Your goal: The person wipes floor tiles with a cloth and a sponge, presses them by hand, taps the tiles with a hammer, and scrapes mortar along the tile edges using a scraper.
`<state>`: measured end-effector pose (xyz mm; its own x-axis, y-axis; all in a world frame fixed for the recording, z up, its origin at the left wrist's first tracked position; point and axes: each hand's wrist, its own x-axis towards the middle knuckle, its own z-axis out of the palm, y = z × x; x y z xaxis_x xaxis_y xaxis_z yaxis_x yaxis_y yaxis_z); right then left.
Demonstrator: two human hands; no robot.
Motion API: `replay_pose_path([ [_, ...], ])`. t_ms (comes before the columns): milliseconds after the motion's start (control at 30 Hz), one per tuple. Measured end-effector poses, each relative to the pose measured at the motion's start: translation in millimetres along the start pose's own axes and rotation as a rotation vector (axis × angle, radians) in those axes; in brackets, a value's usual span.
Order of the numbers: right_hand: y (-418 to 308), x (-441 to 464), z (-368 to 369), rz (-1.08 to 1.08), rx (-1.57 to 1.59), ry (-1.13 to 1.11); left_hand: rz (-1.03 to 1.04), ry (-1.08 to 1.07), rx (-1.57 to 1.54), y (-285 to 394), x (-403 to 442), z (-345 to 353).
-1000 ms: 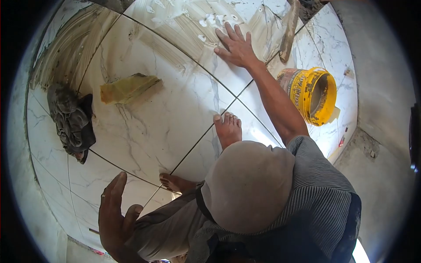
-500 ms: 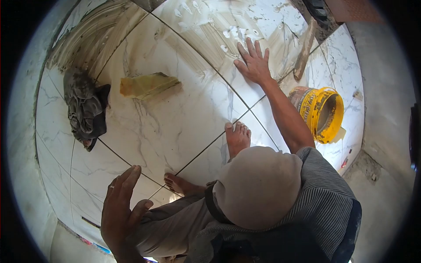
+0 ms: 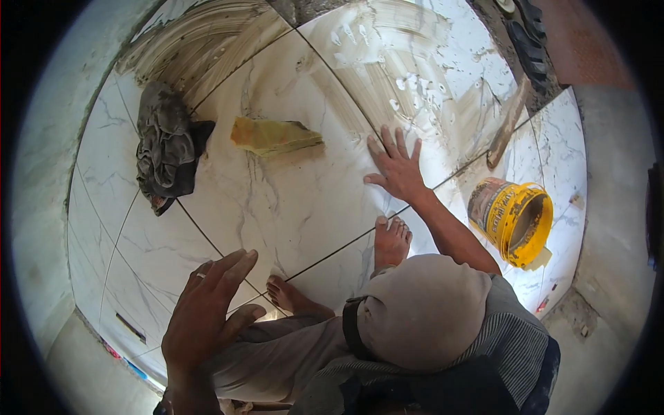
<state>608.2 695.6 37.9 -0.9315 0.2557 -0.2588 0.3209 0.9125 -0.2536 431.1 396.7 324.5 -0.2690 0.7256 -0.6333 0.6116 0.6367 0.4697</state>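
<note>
My right hand [image 3: 398,167] lies flat with fingers spread on a white marbled floor tile [image 3: 277,194], beside a dark joint. Its palm touches the surface and nothing is held. My left hand [image 3: 207,304] is raised above the floor at lower left, fingers stretched out and thumb apart, holding nothing. Left of the right hand rests a yellowish wedge-shaped piece of sponge [image 3: 277,136]. Farther left is a crumpled dark grey cloth [image 3: 166,149]. Brown smears [image 3: 363,90] streak the tile beyond my right hand.
A yellow bucket [image 3: 512,218] lies tipped to the right. Beyond it, a wooden stick [image 3: 508,124] rests across a joint. Dark sandals [image 3: 529,41] are at the upper right. My bare feet [image 3: 392,242] stand on the tiles, and grey walls [image 3: 612,187] border the floor.
My right hand has drawn back across the tile from the smeared area toward my feet, still flat. My left hand stays raised. The whole view has shifted slightly.
</note>
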Motion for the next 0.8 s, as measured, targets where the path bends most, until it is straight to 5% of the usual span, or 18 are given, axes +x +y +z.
replay_pose_path([
  [333,-9.2,1.4,-7.3,0.068,0.016,-0.065,0.088,0.002,-0.089,-1.2,-2.3,-0.4],
  [667,-111.5,105.2,-39.4,-0.492,-0.004,0.082,0.123,-0.015,-0.047,2.1,-6.0,3.9],
  [800,-134.1,130.9,-22.7,-0.498,0.007,0.060,0.110,0.018,-0.071,-0.9,-9.8,4.9],
])
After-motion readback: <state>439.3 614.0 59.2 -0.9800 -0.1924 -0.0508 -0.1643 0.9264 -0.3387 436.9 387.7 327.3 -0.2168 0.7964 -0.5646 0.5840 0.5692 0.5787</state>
